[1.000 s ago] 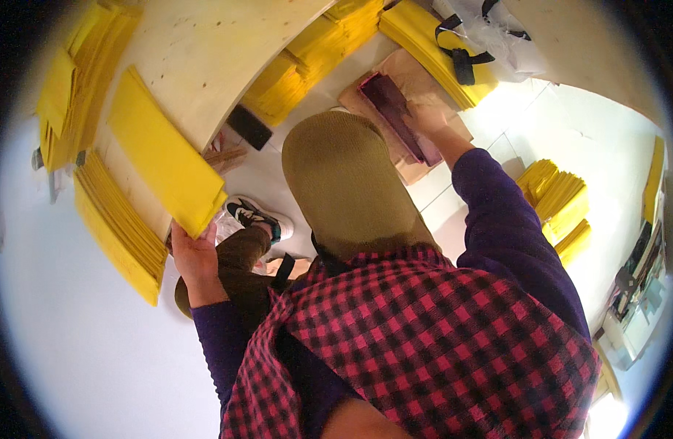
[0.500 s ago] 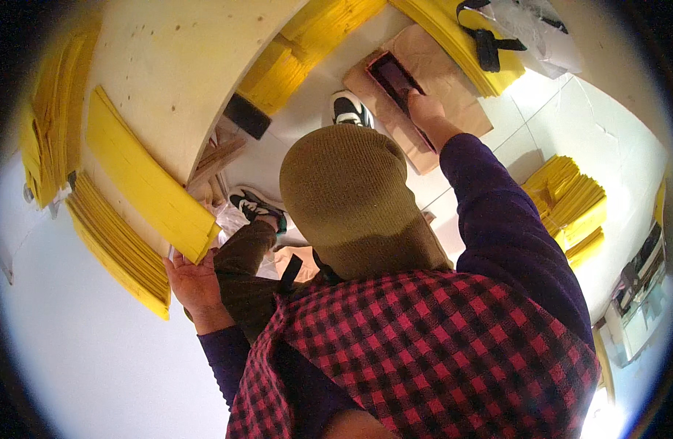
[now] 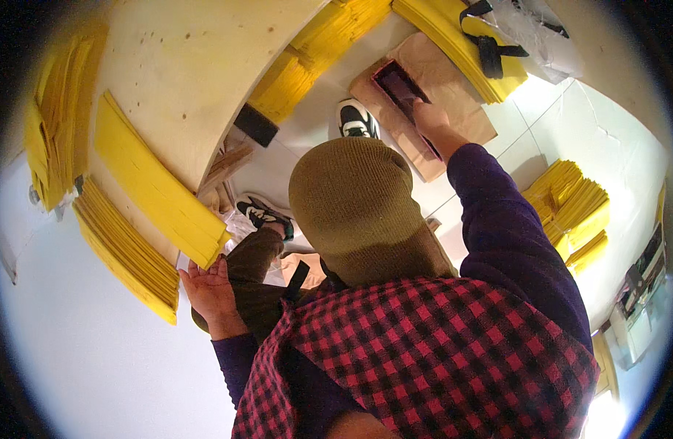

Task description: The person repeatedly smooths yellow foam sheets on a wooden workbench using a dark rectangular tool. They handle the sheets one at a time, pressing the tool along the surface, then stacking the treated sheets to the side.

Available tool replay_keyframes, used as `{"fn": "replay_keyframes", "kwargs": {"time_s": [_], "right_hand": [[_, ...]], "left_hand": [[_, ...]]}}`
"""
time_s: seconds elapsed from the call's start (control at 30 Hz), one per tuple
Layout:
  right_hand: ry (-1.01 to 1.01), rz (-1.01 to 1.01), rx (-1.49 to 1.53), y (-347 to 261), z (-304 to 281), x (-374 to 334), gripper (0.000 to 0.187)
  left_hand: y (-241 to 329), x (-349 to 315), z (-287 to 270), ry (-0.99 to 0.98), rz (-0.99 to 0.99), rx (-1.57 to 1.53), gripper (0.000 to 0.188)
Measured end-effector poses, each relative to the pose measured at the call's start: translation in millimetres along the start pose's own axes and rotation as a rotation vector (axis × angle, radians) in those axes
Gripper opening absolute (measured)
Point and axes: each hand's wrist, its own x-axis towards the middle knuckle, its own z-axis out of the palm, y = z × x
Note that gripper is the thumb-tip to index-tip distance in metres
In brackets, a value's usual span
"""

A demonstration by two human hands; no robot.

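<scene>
My left hand (image 3: 208,289) is low on the left, palm showing and fingers apart. Its fingertips touch the near end of a long stack of yellow envelopes (image 3: 157,190) lying on a pale wooden tabletop (image 3: 190,66). My right hand (image 3: 433,121) reaches far forward, its purple sleeve (image 3: 508,234) stretched out. It rests on the near end of a flat dark maroon object (image 3: 396,82) that lies on brown paper (image 3: 453,80). The fingers are hidden from here, so its grip is unclear. An olive knit cap (image 3: 355,212) and a red-and-black checked shirt (image 3: 439,358) fill the middle.
More yellow envelope stacks lie at the table's left edge (image 3: 128,256), far left (image 3: 55,139), top middle (image 3: 314,58), top right (image 3: 457,44) and on the floor at right (image 3: 570,212). Two black-and-white shoes (image 3: 355,121) (image 3: 262,214) stand on white floor tiles. A black strap (image 3: 490,47) crosses the top-right stack.
The view has drawn back and shifted. My left hand has slid down from the yellow stack's side to its near end, palm opened. My right hand stays on the dark maroon object.
</scene>
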Motion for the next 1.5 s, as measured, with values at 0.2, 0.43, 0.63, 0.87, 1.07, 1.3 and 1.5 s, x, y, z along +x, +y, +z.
{"fn": "replay_keyframes", "kwargs": {"time_s": [0.2,0.43,0.63,0.87,1.07,1.3,1.5], "right_hand": [[0.028,0.079,0.087,5.4,12.8,9.6,0.031],[0.133,-0.110,-0.100,9.3,-2.8,-5.6,0.035],[0.442,-0.231,-0.125,13.9,-72.4,-67.5,0.032],[0.833,-0.404,-0.084,-14.0,-193.3,-152.6,0.026],[0.840,-0.596,0.327,-96.5,-293.3,-242.0,0.023],[0.586,-0.814,0.477,-242.6,-334.6,-305.1,0.025],[0.603,-1.027,0.026,-364.8,-291.5,-292.4,0.037]], "left_hand": [[5.6,-1.6,10.6,0.003,-0.007,-0.028,0.045],[0.0,-9.0,14.4,-0.117,0.030,-0.081,0.040],[-10.3,0.7,13.8,-0.208,-0.023,-0.146,0.029],[-11.6,14.5,11.5,-0.299,0.014,-0.175,0.027],[-13.5,13.7,12.7,-0.286,0.026,-0.203,0.027],[-25.9,14.4,13.9,-0.293,0.042,-0.265,0.023],[-26.8,8.7,14.1,-0.305,0.072,-0.309,0.024]]}}
